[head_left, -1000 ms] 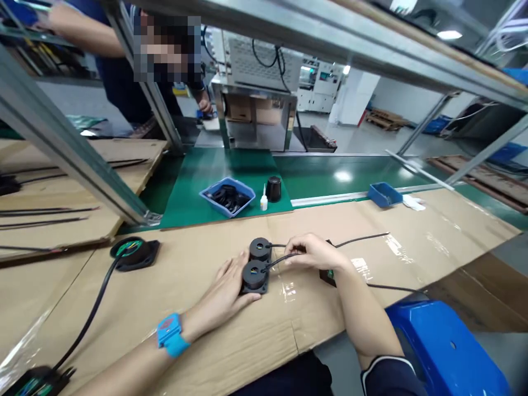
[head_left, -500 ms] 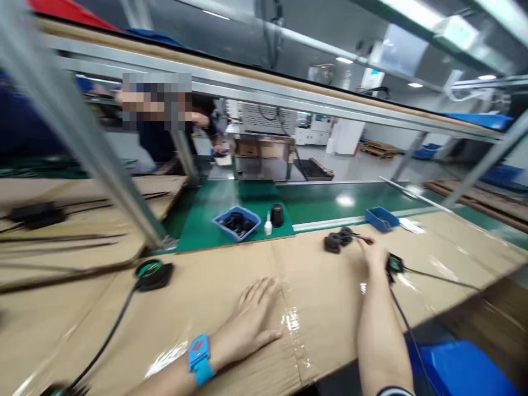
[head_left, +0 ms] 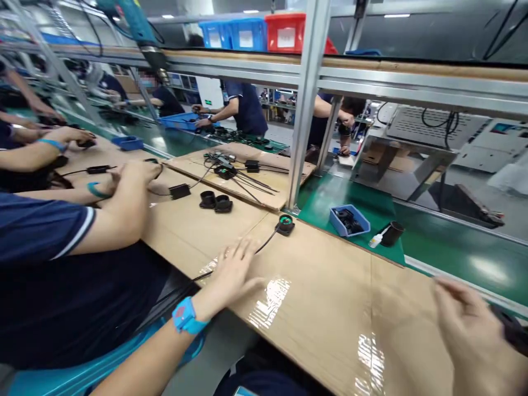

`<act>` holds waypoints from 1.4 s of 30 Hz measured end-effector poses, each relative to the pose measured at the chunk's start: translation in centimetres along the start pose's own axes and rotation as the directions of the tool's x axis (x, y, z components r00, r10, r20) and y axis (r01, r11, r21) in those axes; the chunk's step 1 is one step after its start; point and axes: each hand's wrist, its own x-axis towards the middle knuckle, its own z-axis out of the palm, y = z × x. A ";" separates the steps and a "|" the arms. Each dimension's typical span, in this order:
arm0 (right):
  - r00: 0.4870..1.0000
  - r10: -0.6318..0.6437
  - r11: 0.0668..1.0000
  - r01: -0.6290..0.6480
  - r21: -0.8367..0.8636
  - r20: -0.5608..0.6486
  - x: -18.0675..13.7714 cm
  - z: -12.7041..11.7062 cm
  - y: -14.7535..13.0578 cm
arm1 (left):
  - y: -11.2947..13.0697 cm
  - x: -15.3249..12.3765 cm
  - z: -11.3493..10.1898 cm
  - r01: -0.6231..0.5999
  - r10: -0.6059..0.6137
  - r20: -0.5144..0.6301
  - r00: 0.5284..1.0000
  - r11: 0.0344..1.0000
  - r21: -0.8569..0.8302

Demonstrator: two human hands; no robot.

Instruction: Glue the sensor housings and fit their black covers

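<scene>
My left hand (head_left: 233, 272), with a blue wristband (head_left: 185, 318) on the wrist, lies flat and open on the cardboard-covered bench (head_left: 330, 308). Its fingertips are close to a black cable that runs to a round black part with a green inside (head_left: 285, 224). At the lower right, my right hand (head_left: 474, 330) is blurred, its fingers apart and nothing in them. A black item (head_left: 513, 330) lies just beyond it at the frame edge.
A co-worker's arm (head_left: 119, 209) in a dark blue sleeve reaches over the bench at left, near two joined black round parts (head_left: 216, 202). A blue tray (head_left: 348, 220), a glue bottle (head_left: 374, 240) and a black cup (head_left: 391, 233) stand on the green mat. A metal post (head_left: 303, 104) rises mid-bench.
The view has swung far left. My right hand has come back from the pair of black parts it pushed away. My left hand stays flat on the cardboard.
</scene>
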 end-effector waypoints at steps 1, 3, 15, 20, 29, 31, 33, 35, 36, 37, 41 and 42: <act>0.998 0.005 0.997 -0.010 0.077 0.066 -0.7 2.4 -1.5 | -1.5 -0.4 -0.5 0.038 -0.038 0.002 0.999 0.999 0.000; 0.914 -0.010 0.920 -0.150 0.362 0.405 -2.6 7.0 -4.8 | -3.3 -1.0 -1.4 0.065 -0.065 0.021 0.998 0.998 -0.024; 0.379 0.174 0.152 -0.922 0.355 0.909 -10.6 18.6 -17.7 | 1.5 5.6 -1.3 -0.174 0.166 -0.052 0.985 0.921 -0.349; 0.522 0.164 0.418 -0.805 0.420 0.837 -9.2 17.5 -15.6 | -1.2 14.2 -0.5 -0.249 0.242 -0.063 0.968 0.914 -0.321; 0.751 0.318 0.864 -0.481 0.150 0.578 -1.2 3.5 -7.6 | 4.2 12.0 2.0 -0.342 0.390 0.086 0.917 0.877 -0.337; 0.808 0.338 0.908 -0.414 0.057 0.483 0.1 0.2 -5.4 | 7.1 10.4 3.3 -0.341 0.412 0.137 0.901 0.867 -0.364; 0.839 0.364 0.920 -0.391 -0.017 0.405 0.8 -2.4 -3.1 | 9.9 9.0 4.3 -0.335 0.425 0.177 0.888 0.860 -0.386; 0.856 0.385 0.921 -0.380 -0.084 0.344 1.2 -3.8 -1.1 | 12.0 8.1 4.9 -0.339 0.448 0.206 0.870 0.846 -0.412; 0.865 0.387 0.922 -0.372 -0.108 0.319 1.3 -4.1 -0.2 | 12.7 7.8 5.0 -0.346 0.467 0.216 0.857 0.834 -0.430; 0.874 0.384 0.923 -0.364 -0.123 0.297 1.4 -4.0 0.6 | 13.0 7.6 5.1 -0.356 0.490 0.223 0.843 0.817 -0.453; 0.892 0.377 0.926 -0.357 -0.125 0.248 3.0 -0.6 3.0 | 11.8 7.8 5.1 -0.400 0.569 0.188 0.801 0.741 -0.539; 0.887 0.389 0.921 -0.369 -0.125 0.248 3.8 0.9 3.6 | 11.2 8.1 5.0 -0.409 0.571 0.163 0.805 0.733 -0.544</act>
